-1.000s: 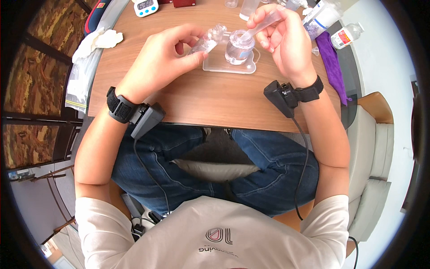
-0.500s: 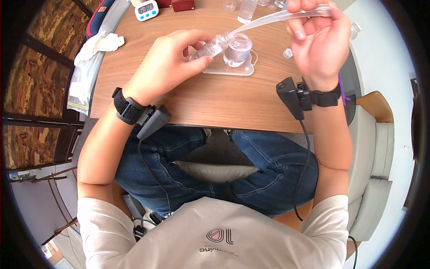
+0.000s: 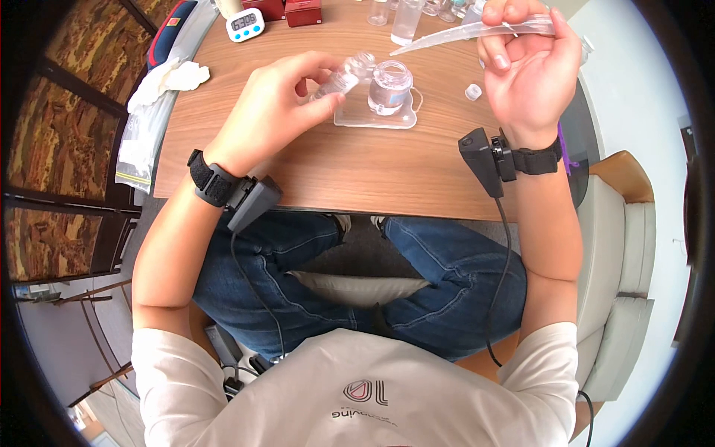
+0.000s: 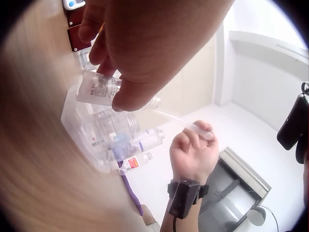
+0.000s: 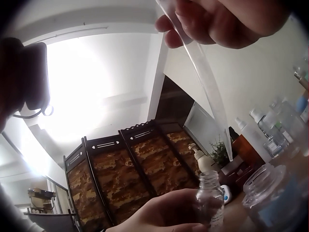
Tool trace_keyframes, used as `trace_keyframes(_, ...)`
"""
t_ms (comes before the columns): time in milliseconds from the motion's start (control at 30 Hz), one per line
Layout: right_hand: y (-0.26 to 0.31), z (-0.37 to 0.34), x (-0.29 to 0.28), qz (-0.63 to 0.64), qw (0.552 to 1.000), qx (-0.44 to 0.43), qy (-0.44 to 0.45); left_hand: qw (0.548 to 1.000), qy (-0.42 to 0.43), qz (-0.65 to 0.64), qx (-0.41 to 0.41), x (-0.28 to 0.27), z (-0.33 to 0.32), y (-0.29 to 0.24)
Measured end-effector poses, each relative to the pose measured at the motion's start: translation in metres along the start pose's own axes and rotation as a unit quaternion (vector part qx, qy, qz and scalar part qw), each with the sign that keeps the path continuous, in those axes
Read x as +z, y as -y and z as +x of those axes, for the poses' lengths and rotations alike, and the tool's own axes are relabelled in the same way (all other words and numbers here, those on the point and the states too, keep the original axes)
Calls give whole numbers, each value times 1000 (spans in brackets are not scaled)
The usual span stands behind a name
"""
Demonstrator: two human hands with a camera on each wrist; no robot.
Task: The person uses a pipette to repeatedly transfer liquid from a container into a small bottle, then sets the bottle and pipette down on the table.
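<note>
My left hand point(image 3: 275, 104) grips a small clear bottle point(image 3: 344, 82) with printed text, its open mouth tilted towards the right. In my right hand point(image 3: 532, 97) is a translucent plastic dropper point(image 3: 454, 34), pinched near its wide end. The dropper's narrow tip hangs above the bottle's mouth, apart from it, as the right wrist view also shows. Just right of the bottle an open clear jar point(image 3: 389, 93) with a blue label stands upright on a clear plastic tray point(image 3: 372, 122). In the left wrist view, thumb and fingers wrap the bottle's body point(image 4: 96, 89).
A small clear cap point(image 3: 473, 92) lies right of the jar. Behind stand a clear bottle point(image 3: 407, 24) and several other containers. A white timer point(image 3: 246, 25) and dark red boxes point(image 3: 303, 12) sit at the back left. A crumpled white cloth point(image 3: 179, 78) lies at the left edge.
The dropper's tip was in the jar's mouth, then at the small bottle's mouth; now it is lifted off. My right hand has moved right, while the left keeps holding the bottle.
</note>
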State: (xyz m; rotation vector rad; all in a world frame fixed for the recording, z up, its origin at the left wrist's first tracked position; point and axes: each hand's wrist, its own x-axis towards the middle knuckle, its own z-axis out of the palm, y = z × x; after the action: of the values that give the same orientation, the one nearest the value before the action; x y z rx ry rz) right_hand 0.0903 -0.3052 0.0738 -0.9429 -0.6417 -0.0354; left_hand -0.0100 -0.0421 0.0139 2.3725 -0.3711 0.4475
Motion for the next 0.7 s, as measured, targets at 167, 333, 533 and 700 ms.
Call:
trace_keyframes(167, -33, -4, -5, -130, 986, 94, 38, 997, -23, 0, -77, -3, -1, 16)
trace_keyframes(333, -31, -11, 5, -159, 978, 128, 36, 992, -8, -39, -123, 1, -5, 37)
trace_keyframes(533, -8, -23, -1, -231, 973, 8, -17, 992, 14, -61, -108, 1, -11, 53)
trace_keyframes(700, -4, -63, -27, -291, 953, 81, -12, 990, 54, -63, -117, -15, -22, 64)
